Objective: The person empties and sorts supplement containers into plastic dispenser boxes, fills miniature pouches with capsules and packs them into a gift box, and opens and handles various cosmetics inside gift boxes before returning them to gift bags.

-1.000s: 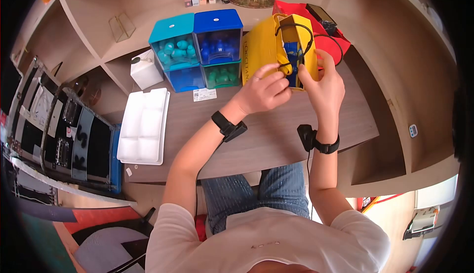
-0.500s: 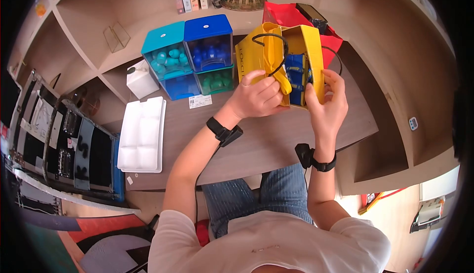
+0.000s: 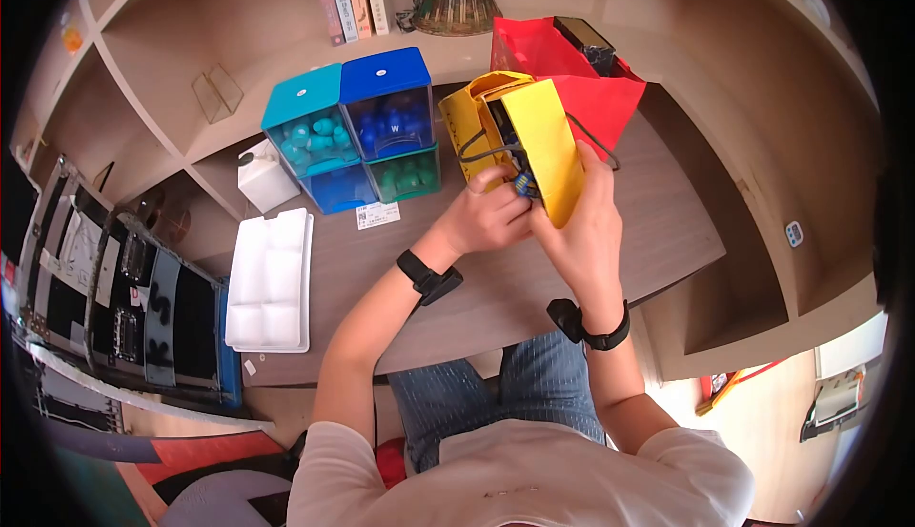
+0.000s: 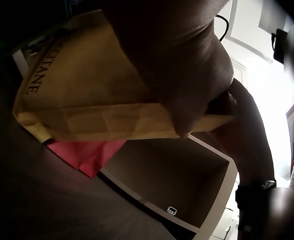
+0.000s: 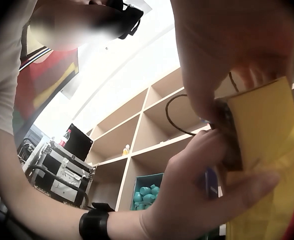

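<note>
From here I see both hands gripping a boxy yellow paper bag [image 3: 545, 136], the left hand [image 3: 488, 220] at its near end, the right hand [image 3: 591, 227] round its right side. It's tilted over the wood-grained table [image 3: 477, 303], nearer than a red paper bag [image 3: 605, 108].
</note>
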`<state>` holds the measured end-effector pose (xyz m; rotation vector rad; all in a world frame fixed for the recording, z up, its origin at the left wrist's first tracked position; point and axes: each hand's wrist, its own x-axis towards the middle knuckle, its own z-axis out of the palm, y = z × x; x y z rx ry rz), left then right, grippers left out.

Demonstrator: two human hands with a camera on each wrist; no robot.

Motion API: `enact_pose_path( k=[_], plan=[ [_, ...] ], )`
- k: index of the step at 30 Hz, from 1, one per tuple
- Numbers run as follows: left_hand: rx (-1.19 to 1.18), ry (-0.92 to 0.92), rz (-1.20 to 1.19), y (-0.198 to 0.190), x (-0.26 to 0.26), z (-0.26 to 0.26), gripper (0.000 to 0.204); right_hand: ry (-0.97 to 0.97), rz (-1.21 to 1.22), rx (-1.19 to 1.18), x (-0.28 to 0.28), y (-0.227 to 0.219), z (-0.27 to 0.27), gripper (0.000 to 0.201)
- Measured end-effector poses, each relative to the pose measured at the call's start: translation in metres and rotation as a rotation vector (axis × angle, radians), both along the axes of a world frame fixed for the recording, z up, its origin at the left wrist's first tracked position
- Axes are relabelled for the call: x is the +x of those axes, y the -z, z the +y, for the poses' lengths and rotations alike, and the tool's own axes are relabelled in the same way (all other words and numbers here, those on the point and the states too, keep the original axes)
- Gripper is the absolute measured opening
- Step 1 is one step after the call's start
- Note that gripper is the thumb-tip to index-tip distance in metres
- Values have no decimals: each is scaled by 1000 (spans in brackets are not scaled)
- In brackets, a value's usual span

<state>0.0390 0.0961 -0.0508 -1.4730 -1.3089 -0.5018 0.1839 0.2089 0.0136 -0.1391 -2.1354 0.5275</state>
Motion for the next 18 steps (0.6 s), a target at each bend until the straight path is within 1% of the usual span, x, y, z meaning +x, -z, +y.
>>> enact_pose_path(
  k=[1, 3, 4, 6, 7, 8, 10, 11, 12, 13, 14, 15, 16, 17, 18],
  plan=[
    [-21, -5, -15, -1, 0, 0, 14, 1, 6, 2, -2, -1, 1, 78],
    [-4, -7, -23, -5, 0, 0, 15, 54, -3, 145, -8, -4, 2, 80],
    [10, -11, -37, -8, 0, -1, 15, 53, 2, 148, -10, -6, 3, 80],
    [-24, -23, -30, -6, -5, -4, 15, 20, -69, 75, -14, -9, 4, 79],
    [-59, -33, -25, -5, -9, -5, 15, 18, -64, 79, -18, -10, 7, 79],
    [-56, -34, -21, -3, -10, -5, 15, 47, -66, 54, -20, -11, 10, 76],
    [6, -82, 77, 1, -12, -7, 27, 73, -66, 29, -22, -9, 19, 74],
    [8, -86, 79, 3, -12, -5, 27, 65, 5, -17, -23, -6, 24, 70],
    [133, -45, 44, 3, -9, -1, 39, 55, 75, -62, -23, -4, 30, 66],
    [257, -2, 8, 3, -8, 0, 50, 42, 83, -196, -22, -2, 35, 59],
    [222, -15, 5, 2, -10, -2, 70, 13, 68, -335, -19, -2, 39, 58],
    [221, -16, 5, -1, -10, -4, 70, -14, 52, -475, -14, -2, 42, 57],
    [174, 36, -114, -4, -11, -4, 74, -35, 76, -535, -10, 2, 45, 52],
    [128, 87, -231, -7, -12, -5, 78, -35, 78, -534, -7, 9, 48, 52],
    [76, 143, -286, -10, -16, -6, 86, -66, 122, -587, -2, 17, 52, 48]
  ],
)
